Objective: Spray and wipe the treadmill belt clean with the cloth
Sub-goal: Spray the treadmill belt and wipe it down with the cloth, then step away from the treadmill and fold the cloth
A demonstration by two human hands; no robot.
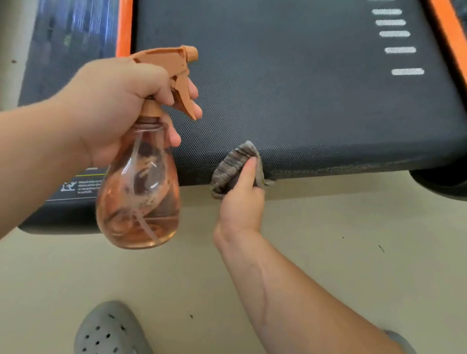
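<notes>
Meanwhile the left hand (114, 101) grips a clear, orange-tinted plastic spray bottle (139, 196) by its neck, fingers at the trigger, while the right hand (242, 197) clutches a bunched grey cloth (229, 168) against the black textured treadmill belt (291, 83) at its near edge.

spray bottle (141, 185) left of cloth (231, 168), cloth on belt (292, 69) edge

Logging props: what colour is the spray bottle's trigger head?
Orange trigger head, clearest in the head view.
</notes>
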